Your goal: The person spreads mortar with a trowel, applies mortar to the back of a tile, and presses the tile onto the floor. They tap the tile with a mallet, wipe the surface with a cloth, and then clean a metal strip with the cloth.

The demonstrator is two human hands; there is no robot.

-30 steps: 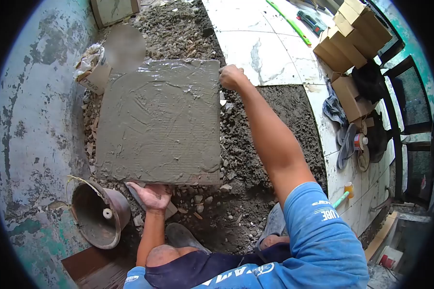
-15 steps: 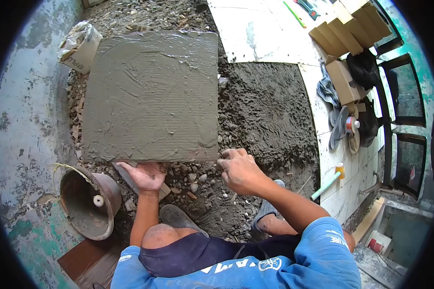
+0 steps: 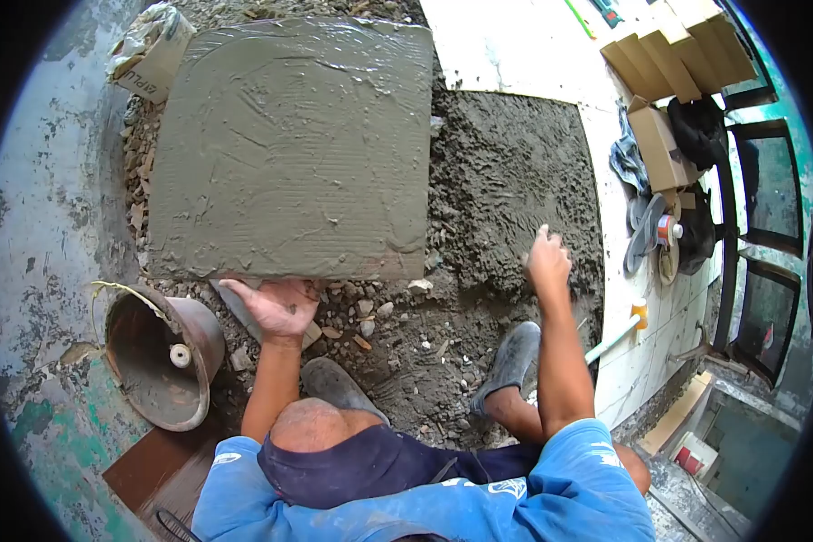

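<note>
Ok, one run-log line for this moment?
left hand: holding near edge of mortar-coated tile | right hand: open, touching mortar bed | bucket: beside left hand

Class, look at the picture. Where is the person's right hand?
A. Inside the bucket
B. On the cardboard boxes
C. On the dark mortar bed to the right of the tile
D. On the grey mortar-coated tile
C: the right hand has its fingers on the dark mortar bed, apart from the mortar-coated tile, whose near edge the left hand grips.
</note>
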